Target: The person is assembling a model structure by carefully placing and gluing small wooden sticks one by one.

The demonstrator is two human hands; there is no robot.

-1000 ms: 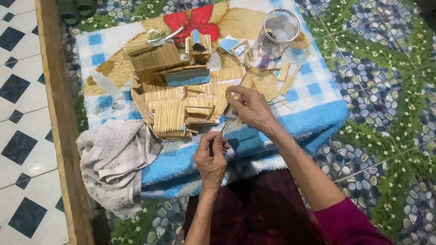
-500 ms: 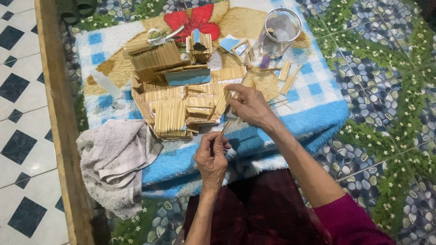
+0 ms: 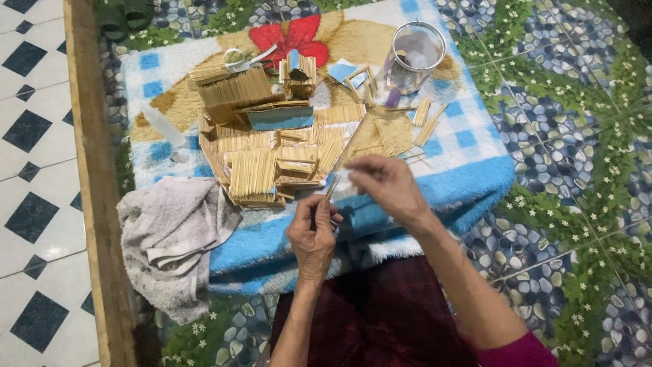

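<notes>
A crumpled grey cloth point(image 3: 173, 234) lies beside the blue checked mat point(image 3: 468, 160), near a clear glass jar point(image 3: 415, 56).

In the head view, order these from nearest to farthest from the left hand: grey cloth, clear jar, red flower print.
From the left hand:
1. Grey cloth, just to its left, bunched at the blanket's edge.
2. Red flower print, far up on the blanket.
3. Clear jar, upper right, slightly farther.
</notes>
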